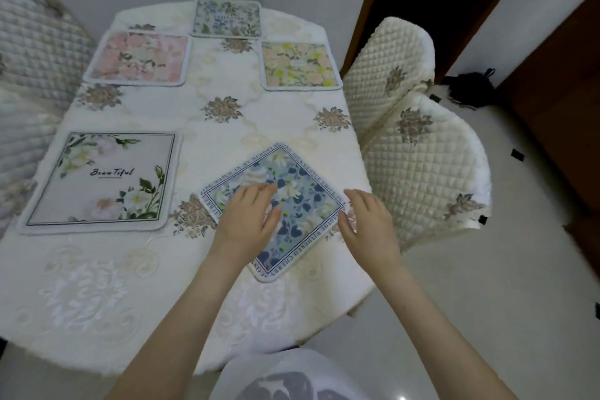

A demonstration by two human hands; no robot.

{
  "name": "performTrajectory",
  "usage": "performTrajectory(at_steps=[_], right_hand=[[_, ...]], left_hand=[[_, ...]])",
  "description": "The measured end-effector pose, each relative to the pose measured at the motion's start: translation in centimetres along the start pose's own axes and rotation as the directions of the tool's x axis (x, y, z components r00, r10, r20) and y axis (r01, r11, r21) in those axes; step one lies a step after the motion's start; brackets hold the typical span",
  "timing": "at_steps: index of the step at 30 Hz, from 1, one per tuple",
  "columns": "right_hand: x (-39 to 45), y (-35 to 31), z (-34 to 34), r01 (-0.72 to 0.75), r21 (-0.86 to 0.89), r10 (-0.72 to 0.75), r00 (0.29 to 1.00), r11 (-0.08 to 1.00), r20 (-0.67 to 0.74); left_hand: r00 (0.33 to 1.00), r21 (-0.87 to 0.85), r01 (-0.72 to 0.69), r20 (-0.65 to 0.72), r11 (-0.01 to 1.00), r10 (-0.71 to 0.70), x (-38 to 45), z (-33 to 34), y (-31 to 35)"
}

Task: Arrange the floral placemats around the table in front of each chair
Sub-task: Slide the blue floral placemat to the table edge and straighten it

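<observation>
On the table (107,286), draped in a cream embroidered cloth, a grey square placemat with white flowers (104,182) lies at the left, with a pink floral placemat (139,58) beyond it. The left hand (250,221) rests flat, its grip loose, on a blue floral placemat (302,204) turned cornerwise near the right edge. The right hand (367,221) touches its right corner, fingers relaxed, beside cream quilted chairs (422,172).

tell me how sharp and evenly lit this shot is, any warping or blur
Head view: soft, even light, no hard shadows or glare; wide-angle warping bows the table edges and chairs; the blue placemat under the left hand and right hand is fairly sharp; the far placemat looks soft, its lettering unreadable.
</observation>
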State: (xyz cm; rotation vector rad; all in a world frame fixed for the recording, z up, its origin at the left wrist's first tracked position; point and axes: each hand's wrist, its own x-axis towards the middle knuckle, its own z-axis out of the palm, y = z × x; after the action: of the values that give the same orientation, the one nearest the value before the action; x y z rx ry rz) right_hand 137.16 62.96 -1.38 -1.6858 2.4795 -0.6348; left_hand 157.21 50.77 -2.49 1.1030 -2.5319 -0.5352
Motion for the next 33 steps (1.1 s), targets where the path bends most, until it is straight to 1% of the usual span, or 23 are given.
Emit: performTrajectory(at_steps=[4, 6, 8, 10, 12, 15, 19, 20, 23, 25, 29, 31, 33], right_hand=[[4.7, 1.6, 0.8, 0.076, 0.022, -0.075, 0.997, 0.997, -0.026], [6.8, 2.2, 1.8, 0.112, 0.029, -0.111, 0.994, 0.993, -0.006], [8.9, 2.9, 3.1, 0.143, 0.031, -0.144, 0.989, 0.989, 0.044], [10.7, 3.4, 4.6, 0.157, 0.045, -0.161, 0.980, 0.987, 0.116], [12.5, 3.9, 6.2, 0.171, 0.055, -0.179, 0.964, 0.984, 0.197], [14.5, 4.8, 8.7, 0.186, 0.029, -0.185, 0.925, 0.982, 0.331], [15.9, 6.2, 11.6, 0.213, -0.062, -0.155, 0.853, 0.975, 0.498], [16.0, 6.5, 12.1, 0.215, -0.079, -0.143, 0.841, 0.973, 0.522], [15.7, 7.1, 13.1, 0.221, -0.133, -0.114, 0.829, 0.966, 0.548], [15.6, 7.4, 13.5, 0.241, -0.154, -0.119, 0.827, 0.958, 0.550], [16.0, 7.3, 13.4, 0.197, -0.093, -0.108, 0.808, 0.976, 0.580], [16.3, 7.5, 13.2, 0.145, -0.035, -0.098, 0.809, 0.989, 0.580], [16.8, 7.8, 12.8, 0.074, 0.032, -0.079, 0.812, 0.997, 0.578]], left_hand=[[0.992, -0.014, 0.034, -0.118, 0.999, -0.036, 2.7, 0.0, -0.5], [0.981, 0.005, 0.067, -0.181, 0.998, -0.065, 3.4, 0.5, -1.0], [0.965, 0.004, 0.152, -0.216, 0.988, -0.147, 3.7, 1.6, -1.7], [0.936, -0.010, 0.287, -0.209, 0.958, -0.282, 3.6, 3.3, -2.5], [0.889, -0.012, 0.426, -0.179, 0.905, -0.421, 3.3, 5.3, -3.1], [0.793, 0.000, 0.601, -0.116, 0.799, -0.597, 2.8, 8.2, -3.7], [0.675, 0.043, 0.738, -0.048, 0.673, -0.737, 2.2, 11.5, -3.7], [0.635, 0.027, 0.772, -0.045, 0.635, -0.771, 2.1, 12.1, -3.7], [0.489, -0.073, 0.866, -0.079, 0.495, -0.869, 2.1, 13.1, -3.7], [0.422, -0.109, 0.894, -0.120, 0.435, -0.899, 2.4, 13.3, -3.4], [0.332, -0.145, 0.924, -0.149, 0.353, -0.931, 2.9, 13.3, -3.0], [0.321, -0.183, 0.921, -0.144, 0.344, -0.936, 3.1, 13.1, -3.3], [0.333, -0.188, 0.916, -0.133, 0.354, -0.934, 3.4, 13.0, -3.5]])
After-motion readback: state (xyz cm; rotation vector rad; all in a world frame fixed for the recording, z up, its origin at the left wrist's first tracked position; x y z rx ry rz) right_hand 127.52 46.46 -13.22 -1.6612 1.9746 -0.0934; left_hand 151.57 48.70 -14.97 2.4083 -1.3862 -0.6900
